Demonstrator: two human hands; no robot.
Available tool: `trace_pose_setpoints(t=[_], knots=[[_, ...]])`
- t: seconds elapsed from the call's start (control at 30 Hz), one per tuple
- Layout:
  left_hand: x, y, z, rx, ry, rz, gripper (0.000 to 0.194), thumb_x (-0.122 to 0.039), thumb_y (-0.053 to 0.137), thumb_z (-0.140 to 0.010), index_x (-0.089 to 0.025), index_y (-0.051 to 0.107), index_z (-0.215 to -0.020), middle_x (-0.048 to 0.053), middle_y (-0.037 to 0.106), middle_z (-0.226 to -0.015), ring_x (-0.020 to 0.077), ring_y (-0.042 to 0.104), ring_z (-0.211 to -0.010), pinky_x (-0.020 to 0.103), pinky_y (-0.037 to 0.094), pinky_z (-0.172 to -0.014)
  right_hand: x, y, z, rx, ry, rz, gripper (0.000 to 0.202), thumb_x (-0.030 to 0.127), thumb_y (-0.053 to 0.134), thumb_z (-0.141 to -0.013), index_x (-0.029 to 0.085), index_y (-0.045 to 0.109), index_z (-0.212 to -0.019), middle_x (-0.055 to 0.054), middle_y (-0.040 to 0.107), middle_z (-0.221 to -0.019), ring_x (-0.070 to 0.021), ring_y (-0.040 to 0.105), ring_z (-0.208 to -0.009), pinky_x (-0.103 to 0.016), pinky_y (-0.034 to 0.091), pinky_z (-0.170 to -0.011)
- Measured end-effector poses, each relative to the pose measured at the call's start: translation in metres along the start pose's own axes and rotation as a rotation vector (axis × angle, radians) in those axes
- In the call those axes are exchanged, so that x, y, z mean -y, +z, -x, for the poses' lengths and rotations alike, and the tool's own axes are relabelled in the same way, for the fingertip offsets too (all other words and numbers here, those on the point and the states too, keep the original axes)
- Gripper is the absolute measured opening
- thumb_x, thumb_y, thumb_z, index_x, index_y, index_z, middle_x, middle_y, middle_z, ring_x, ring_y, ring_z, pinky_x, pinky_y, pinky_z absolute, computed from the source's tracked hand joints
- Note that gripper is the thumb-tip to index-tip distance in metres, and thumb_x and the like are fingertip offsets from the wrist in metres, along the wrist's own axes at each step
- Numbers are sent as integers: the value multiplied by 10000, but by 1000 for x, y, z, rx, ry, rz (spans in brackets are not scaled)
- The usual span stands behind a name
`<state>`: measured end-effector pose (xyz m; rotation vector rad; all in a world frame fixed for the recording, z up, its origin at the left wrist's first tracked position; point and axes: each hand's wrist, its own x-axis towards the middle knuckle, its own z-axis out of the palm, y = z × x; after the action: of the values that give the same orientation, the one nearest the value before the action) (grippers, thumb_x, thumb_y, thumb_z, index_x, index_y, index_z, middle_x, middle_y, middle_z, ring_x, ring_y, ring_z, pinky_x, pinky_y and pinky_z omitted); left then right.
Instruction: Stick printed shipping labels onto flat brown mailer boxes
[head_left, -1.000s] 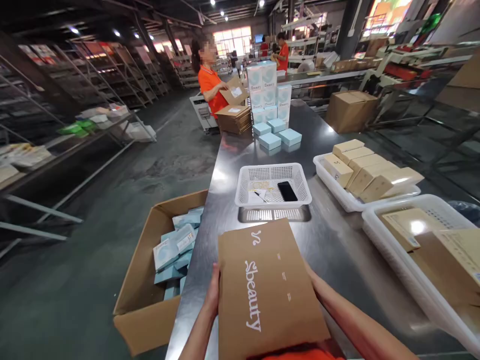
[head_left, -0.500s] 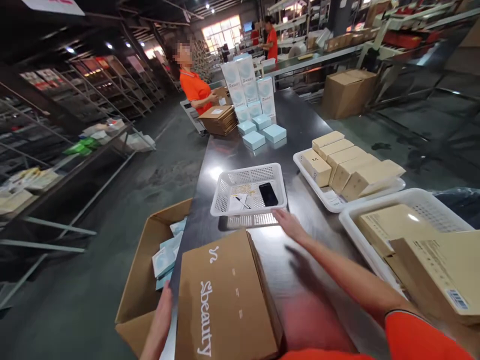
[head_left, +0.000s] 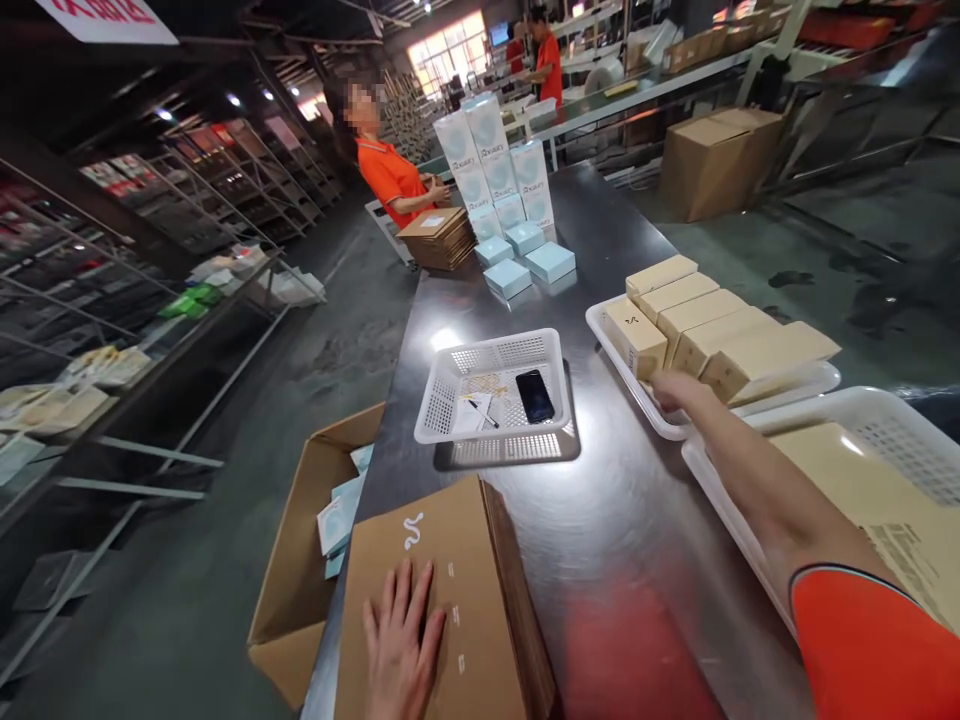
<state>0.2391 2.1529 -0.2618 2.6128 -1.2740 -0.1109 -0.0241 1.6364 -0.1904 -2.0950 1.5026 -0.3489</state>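
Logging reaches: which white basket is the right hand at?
The right hand is at the basket with the row of cream boxes; another basket holds a phone, the third flat-lying packaging.

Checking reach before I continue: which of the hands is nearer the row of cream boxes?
Right. The right hand is beside the cream boxes, at their white tray; the left hand lies on the cardboard stack, well to their left.

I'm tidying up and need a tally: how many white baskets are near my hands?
3: the middle basket, holding a phone; the farther right basket, at your right hand; and the nearer right basket, partly hidden.
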Motion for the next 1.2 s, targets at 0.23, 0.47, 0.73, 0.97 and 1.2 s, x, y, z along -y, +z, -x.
trace_pose_setpoints(t=[0.23, 0.47, 0.73, 0.97, 1.2], knots=[[-81, -31, -11, 0, 92, 499, 672, -430, 572, -874, -195, 449, -1491, 142, 341, -1615, 315, 212, -1532, 535, 140, -1252, 143, -5, 113, 421, -373, -231, 115, 229, 526, -858, 183, 629, -833, -17, 645, -649, -137, 614, -592, -234, 458, -545], [-127, -62, -23, -231, -269, 1351, 600, -520, 506, -910, -163, 485, -1391, 169, 631, -1350, 269, 610, -1240, 373, 496, -1043, 216, 87, 248, 915, -501, -663, 203, 375, 518, -847, 196, 550, -755, 36, 565, -600, -89, 512, -463, -203, 387, -439], [-12, -112, -52, -632, -774, 1684, 152, -235, 541, -800, -161, 598, -920, -2, 683, -758, 126, 637, -646, 247, 525, -630, 248, 102, 215, 310, -749, -629, 340, 548, 524, -905, 236, 654, -879, -9, 607, -692, -146, 558, -605, -264, 463, -610], [29, -110, -14, -160, -690, 1515, 119, -173, 583, -530, -164, 593, -648, -39, 573, -552, 110, 517, -511, 203, 383, -498, 273, 108, 33, -73, -581, 206, 330, 219, 507, -931, 57, 626, -1193, -248, 588, -1264, -281, 619, -1062, -375, 463, -879], [6, -81, -52, -80, -559, 1196, 439, -116, 601, -600, -134, 685, -1031, 28, 700, -876, 156, 621, -754, 231, 467, -674, 292, 201, -15, 231, -660, 429, 322, 389, 578, -964, 135, 638, -1152, -107, 655, -1121, -201, 638, -980, -394, 530, -871]])
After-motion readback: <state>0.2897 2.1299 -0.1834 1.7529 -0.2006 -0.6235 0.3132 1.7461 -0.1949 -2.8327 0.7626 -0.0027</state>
